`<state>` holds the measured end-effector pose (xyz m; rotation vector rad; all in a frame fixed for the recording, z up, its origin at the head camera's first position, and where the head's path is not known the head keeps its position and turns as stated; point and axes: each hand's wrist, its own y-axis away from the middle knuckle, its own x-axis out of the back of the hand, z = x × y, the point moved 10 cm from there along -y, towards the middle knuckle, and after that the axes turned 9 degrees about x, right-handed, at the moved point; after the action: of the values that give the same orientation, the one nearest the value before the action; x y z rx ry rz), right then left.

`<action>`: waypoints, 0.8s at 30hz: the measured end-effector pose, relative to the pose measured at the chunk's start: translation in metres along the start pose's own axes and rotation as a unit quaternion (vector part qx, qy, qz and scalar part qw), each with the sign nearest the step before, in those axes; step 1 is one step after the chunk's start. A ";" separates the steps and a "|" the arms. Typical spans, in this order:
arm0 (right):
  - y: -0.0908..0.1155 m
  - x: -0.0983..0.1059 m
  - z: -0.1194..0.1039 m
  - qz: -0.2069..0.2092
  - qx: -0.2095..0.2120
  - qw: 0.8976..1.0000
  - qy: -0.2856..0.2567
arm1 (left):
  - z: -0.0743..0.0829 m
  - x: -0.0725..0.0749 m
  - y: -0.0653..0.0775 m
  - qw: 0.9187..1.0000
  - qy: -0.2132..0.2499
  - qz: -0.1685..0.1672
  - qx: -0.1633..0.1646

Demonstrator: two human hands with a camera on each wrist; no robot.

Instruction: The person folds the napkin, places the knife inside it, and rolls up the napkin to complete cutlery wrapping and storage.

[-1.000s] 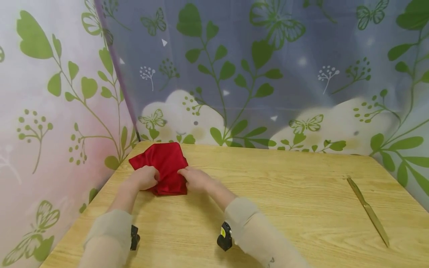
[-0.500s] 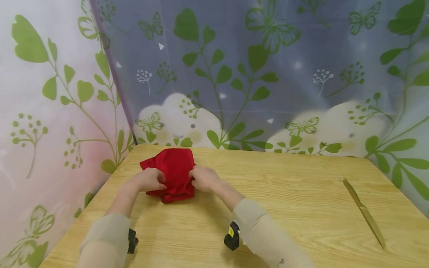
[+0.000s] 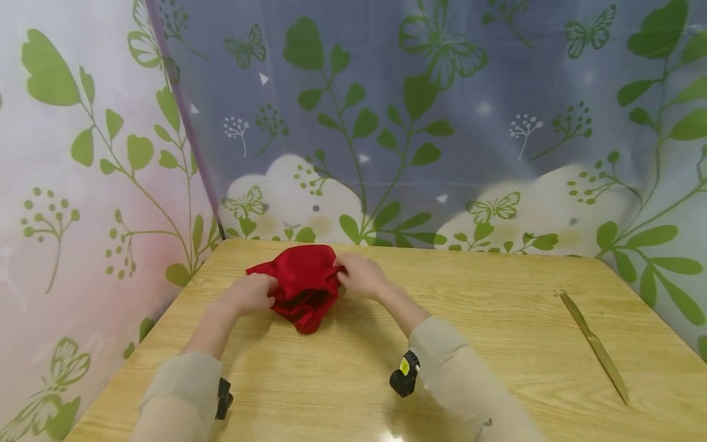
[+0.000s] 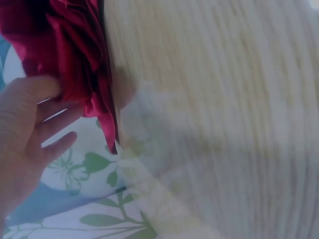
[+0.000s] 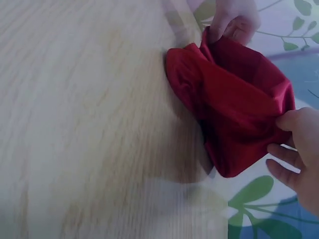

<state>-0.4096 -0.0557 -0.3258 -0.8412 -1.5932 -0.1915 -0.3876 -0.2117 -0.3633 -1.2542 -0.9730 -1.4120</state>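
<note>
A shiny red satin cloth (image 3: 304, 267) is held up near the far left part of the table, gaping between my hands like a bag's mouth, with dark folds inside. My left hand (image 3: 251, 296) pinches its left edge. At its upper right edge, my right hand (image 3: 361, 276) grips a gathered bit. In the left wrist view the left thumb lies on the cloth (image 4: 75, 50), while some fingers stay loosely spread. The right wrist view shows both hands on the cloth (image 5: 224, 114), with the right thumb and forefinger (image 5: 294, 124) pinching its rim.
A gold-coloured table knife (image 3: 593, 347) lies at a slant on the right side of the wooden table (image 3: 469, 344). Patterned curtains (image 3: 353, 123) with leaves and butterflies hang behind the table and along its left side.
The cloth has shifted right and gone from lying flatter to gaping with folds facing me. My right hand has moved right and up with its edge; the left has followed slightly right.
</note>
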 end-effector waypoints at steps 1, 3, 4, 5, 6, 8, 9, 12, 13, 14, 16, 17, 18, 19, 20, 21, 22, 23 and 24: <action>0.000 0.004 0.001 0.008 0.002 1.000 0.002 | 0.000 0.004 0.000 1.000 -0.007 0.021 0.001; 0.002 0.011 0.002 0.026 0.006 1.000 0.003 | 0.001 0.013 -0.001 0.998 -0.017 0.058 0.006; 0.003 0.015 0.002 0.035 0.009 0.999 0.003 | 0.001 0.017 -0.002 0.997 -0.018 0.075 0.010; 0.004 0.017 0.003 0.044 0.011 0.999 0.003 | 0.001 0.022 -0.002 0.996 -0.013 0.089 0.017; 0.005 0.020 0.003 0.051 0.014 0.999 0.003 | -0.001 0.026 -0.002 0.995 -0.003 0.100 0.028; 0.008 0.022 0.005 0.060 0.012 0.998 0.004 | -0.003 0.035 -0.002 0.990 0.018 0.127 0.053; 0.009 0.023 0.007 0.062 0.009 0.998 0.006 | -0.005 0.040 -0.002 0.987 0.031 0.143 0.065; 0.013 0.022 0.015 0.055 -0.009 0.998 0.012 | -0.007 0.056 -0.001 0.976 0.050 0.192 0.091; 0.014 0.022 0.018 0.055 -0.017 0.998 0.014 | -0.006 0.060 0.000 0.972 0.051 0.206 0.095; 0.015 0.024 0.021 0.056 -0.025 0.998 0.015 | -0.005 0.064 0.001 0.970 0.054 0.217 0.098; 0.018 0.027 0.026 0.065 -0.041 0.997 0.019 | -0.002 0.069 0.001 0.967 0.051 0.231 0.099; 0.019 0.030 0.029 0.070 -0.048 0.996 0.021 | -0.001 0.071 0.001 0.966 0.051 0.232 0.102; 0.020 0.032 0.031 0.075 -0.054 0.995 0.022 | 0.001 0.071 0.000 0.967 0.047 0.232 0.100; 0.022 0.034 0.033 0.078 -0.061 0.995 0.022 | 0.003 0.071 -0.001 0.968 0.041 0.229 0.097; 0.023 0.036 0.035 0.081 -0.064 0.994 0.023 | 0.004 0.070 -0.001 0.969 0.037 0.224 0.096; 0.024 0.038 0.037 0.082 -0.066 0.994 0.020 | 0.006 0.069 -0.002 0.970 0.027 0.220 0.095; 0.025 0.040 0.038 0.084 -0.067 0.994 0.017 | 0.007 0.068 -0.003 0.972 0.022 0.213 0.094; 0.025 0.042 0.039 0.087 -0.067 0.994 0.016 | 0.007 0.065 -0.003 0.974 0.020 0.206 0.094; 0.026 0.045 0.041 0.092 -0.066 0.994 0.014 | 0.007 0.063 -0.004 0.975 0.018 0.198 0.096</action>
<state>-0.4247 0.0041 -0.3028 -1.0775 -1.4802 -0.1774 -0.3896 -0.2136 -0.2997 -1.1938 -0.7611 -1.0021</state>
